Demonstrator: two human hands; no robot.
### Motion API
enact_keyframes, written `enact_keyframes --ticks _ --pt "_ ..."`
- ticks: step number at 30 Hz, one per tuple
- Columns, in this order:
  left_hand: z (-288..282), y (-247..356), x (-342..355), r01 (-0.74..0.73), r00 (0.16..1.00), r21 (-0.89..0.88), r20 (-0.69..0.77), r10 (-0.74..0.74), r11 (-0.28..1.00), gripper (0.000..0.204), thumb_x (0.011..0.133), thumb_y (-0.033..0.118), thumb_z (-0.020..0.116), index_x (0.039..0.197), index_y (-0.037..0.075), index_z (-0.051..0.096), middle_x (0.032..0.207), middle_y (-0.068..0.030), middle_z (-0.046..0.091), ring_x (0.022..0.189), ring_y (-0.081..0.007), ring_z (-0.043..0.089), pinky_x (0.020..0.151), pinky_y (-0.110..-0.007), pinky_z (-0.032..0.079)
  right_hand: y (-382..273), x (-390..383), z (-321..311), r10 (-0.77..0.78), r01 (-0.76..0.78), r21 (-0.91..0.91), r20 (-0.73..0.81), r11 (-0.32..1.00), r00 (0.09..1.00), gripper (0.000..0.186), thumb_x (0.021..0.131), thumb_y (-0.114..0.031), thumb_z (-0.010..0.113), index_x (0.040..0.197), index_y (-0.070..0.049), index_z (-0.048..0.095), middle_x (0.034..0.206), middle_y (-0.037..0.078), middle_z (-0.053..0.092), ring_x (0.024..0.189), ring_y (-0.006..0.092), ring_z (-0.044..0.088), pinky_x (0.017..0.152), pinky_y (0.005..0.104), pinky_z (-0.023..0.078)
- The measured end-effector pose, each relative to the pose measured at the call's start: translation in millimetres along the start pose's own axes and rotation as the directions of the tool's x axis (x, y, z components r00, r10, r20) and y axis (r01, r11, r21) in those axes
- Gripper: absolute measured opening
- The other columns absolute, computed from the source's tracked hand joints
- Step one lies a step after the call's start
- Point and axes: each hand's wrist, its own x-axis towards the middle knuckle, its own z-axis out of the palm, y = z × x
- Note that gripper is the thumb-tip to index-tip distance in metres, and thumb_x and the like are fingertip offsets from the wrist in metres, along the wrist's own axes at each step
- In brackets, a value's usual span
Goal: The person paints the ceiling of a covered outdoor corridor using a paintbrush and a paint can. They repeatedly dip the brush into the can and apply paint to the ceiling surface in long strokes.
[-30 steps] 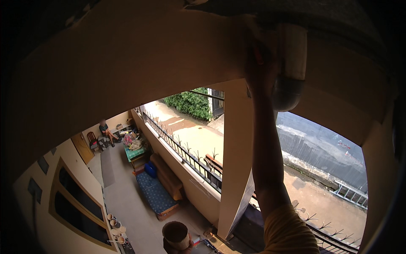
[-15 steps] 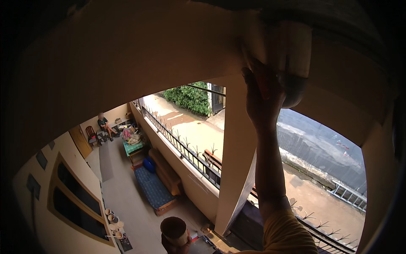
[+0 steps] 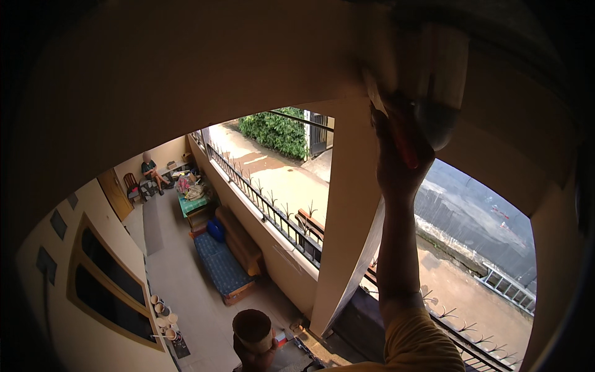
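Observation:
My right hand is raised overhead on an outstretched arm, its fingers closed round a red-handled tool. The tool has a thin, pale flat end, seen edge-on against the brown overhead surface; shade and blur hide its exact kind. Just beside this hand is a rounded cylinder, pale above and dark below, which looks like a lamp; I cannot tell whether they touch. Low in front of me, my left hand grips a round, open-topped container with a brown inside.
A square pillar and spiked railing border the porch. Below stand a blue-cushioned bench and a green-covered table. Several tubs line the window wall at left. A person sits at the far end.
My right hand has moved a little to the right with the red-handled tool, which is now tilted more. The view has shifted slightly. My left hand still grips the container.

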Motion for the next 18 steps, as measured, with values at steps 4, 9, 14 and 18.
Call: enact_keyframes --ticks 4,9,14,18 --pt "-6.2 3.1 7.9 0.172 0.985 -0.325 0.077 -0.155 0.930 0.066 0.090 0.063 0.054 0.128 0.009 0.057 0.111 -0.0193 0.060 0.102 -0.0320 0.059 0.078 -0.043 0.058 11.3 -12.4 -14.7 0.160 -0.063 0.394 -0.219 0.917 0.962 0.019 0.089 0.001 0.072 0.108 0.004 0.068 0.108 0.016 0.070 0.098 0.0231 0.070 0.085 0.0368 0.063" --pt "-1.7 9.7 1.5 0.186 0.982 -0.397 0.058 -0.177 0.899 0.066 0.088 0.063 0.056 0.126 0.010 0.058 0.111 -0.0187 0.060 0.102 -0.0328 0.059 0.077 -0.043 0.058 -5.8 -15.6 -21.6 0.215 -0.138 0.284 -0.262 0.949 0.941 0.021 0.090 -0.005 0.074 0.108 0.004 0.067 0.108 0.015 0.070 0.096 0.0232 0.071 0.086 0.0370 0.063" --pt "-0.5 8.7 4.0 0.186 0.982 -0.415 0.111 -0.153 0.891 0.066 0.087 0.061 0.059 0.128 0.009 0.057 0.113 -0.0180 0.060 0.104 -0.0338 0.058 0.082 -0.046 0.058 26.8 -10.3 -10.1 0.140 -0.013 0.441 -0.257 0.898 0.956 0.025 0.093 -0.010 0.071 0.111 0.005 0.063 0.111 0.017 0.069 0.098 0.0281 0.072 0.083 0.0425 0.064" --pt "-3.7 3.0 4.7 0.190 0.981 -0.477 0.134 -0.142 0.858 0.068 0.088 0.061 0.058 0.131 0.009 0.055 0.116 -0.0174 0.059 0.105 -0.0339 0.058 0.084 -0.047 0.059 18.0 18.7 22.4 0.227 0.003 0.647 -0.272 0.762 0.935 0.026 0.096 -0.009 0.066 0.115 0.008 0.060 0.110 0.020 0.068 0.098 0.0344 0.072 0.081 0.0445 0.066"
